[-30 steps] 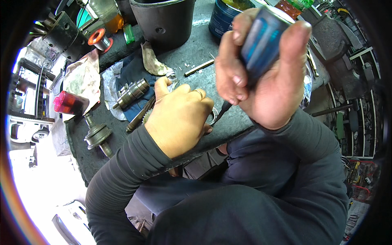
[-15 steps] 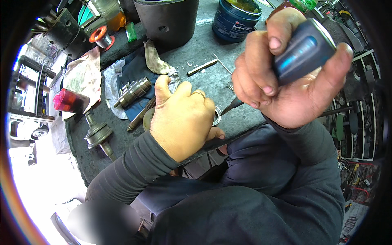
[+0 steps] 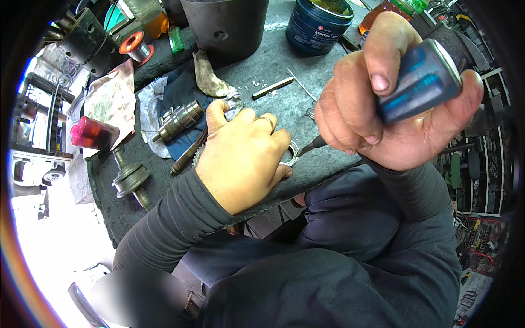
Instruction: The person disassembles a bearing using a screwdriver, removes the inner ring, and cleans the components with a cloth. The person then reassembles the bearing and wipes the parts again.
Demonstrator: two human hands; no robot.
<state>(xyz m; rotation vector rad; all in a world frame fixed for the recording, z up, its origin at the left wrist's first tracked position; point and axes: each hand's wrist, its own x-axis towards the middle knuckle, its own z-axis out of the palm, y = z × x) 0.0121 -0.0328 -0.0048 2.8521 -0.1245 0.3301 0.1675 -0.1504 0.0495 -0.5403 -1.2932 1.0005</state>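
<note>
L hand (image 3: 243, 156) curled by metal ring (image 3: 295, 154) at its 3 o'clock, grip unclear; prob. stiff, slick, take by rim. R hand (image 3: 358, 106) grips screwdriver (image 3: 421, 87), L's 2 o'clock.

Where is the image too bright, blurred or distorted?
Head view: left background burnt white, rainbow fringe at rim; smooth grey oval blur at lower left; dark white-edged shelving bends at right; the thin silvery metal ring beside the bare left hand glints.
</note>
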